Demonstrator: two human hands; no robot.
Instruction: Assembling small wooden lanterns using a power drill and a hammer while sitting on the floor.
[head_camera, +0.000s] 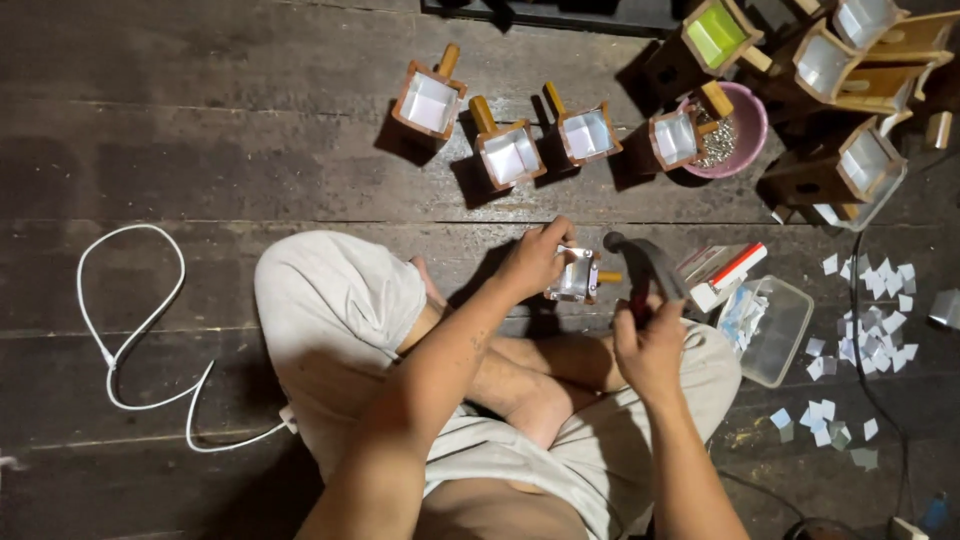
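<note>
Left hand (535, 262) closed around small wooden box with mirrored lining (575, 277), held over crossed legs. Right hand (650, 350) gripped hammer (645, 262), head just beside box. Near right: clear plastic tub (785, 335) holding cut pieces; open nail carton (720, 272); mirror squares (875, 315) scattered on plank floor (200, 160). Left: white cable (130, 330). Farther: four finished boxes (510, 153) in row, pink bowl (745, 125) of nails, stacked boxes (850, 60) beyond.

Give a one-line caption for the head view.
Left hand steadies a small wooden box; right hand grips a hammer.
</note>
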